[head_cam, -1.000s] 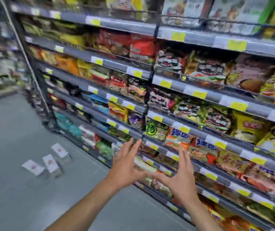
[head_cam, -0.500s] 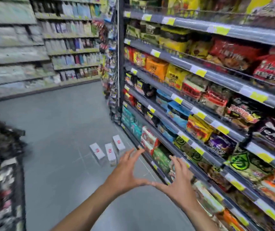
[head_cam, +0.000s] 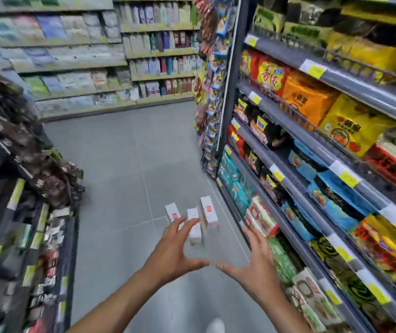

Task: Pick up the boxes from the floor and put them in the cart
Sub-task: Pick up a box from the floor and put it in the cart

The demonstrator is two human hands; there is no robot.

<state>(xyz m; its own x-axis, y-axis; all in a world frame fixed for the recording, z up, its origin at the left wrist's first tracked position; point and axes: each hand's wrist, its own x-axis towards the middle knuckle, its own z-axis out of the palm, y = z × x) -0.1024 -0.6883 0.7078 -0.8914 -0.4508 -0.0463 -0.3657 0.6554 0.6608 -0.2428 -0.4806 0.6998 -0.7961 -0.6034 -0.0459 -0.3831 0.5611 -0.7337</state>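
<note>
Setting: we look down a shop aisle with a grey tiled floor [head_cam: 125,164], which fills the middle of the view.
Boxes: we count three white boxes [head_cam: 193,222] with small red marks, standing upright on the floor close together, just beside the foot of the right shelving.
Box detail: the tallest one [head_cam: 208,212] stands nearest the shelving, a middle one [head_cam: 194,228] is closest to us, and a third [head_cam: 172,213] is on the left; whether they touch one another we cannot tell, as the view is blurred.
Left hand: our left hand [head_cam: 173,255] is held out in front, palm down, its grip spread wide with the fingers apart and nothing in it. Its fingertips overlap the boxes in the view, but we cannot tell whether they touch.
Right hand: our right hand [head_cam: 254,265] is raised beside the left, its grip likewise spread and holding nothing. It hangs over bare floor, near the lower right shelf.
Thumbs: the two thumb tips point toward each other and lie near, with a small gap between.
Right shelving: grey shelves [head_cam: 312,131] carry bright snack and noodle packets with yellow price tags.
Left shelving: a dark rack [head_cam: 24,212] with dark packets, blurred.
Far wall: pale shelves [head_cam: 96,56] of bottles and packs.
Shoe: a pale shoe tip [head_cam: 215,326] shows at the bottom edge.
</note>
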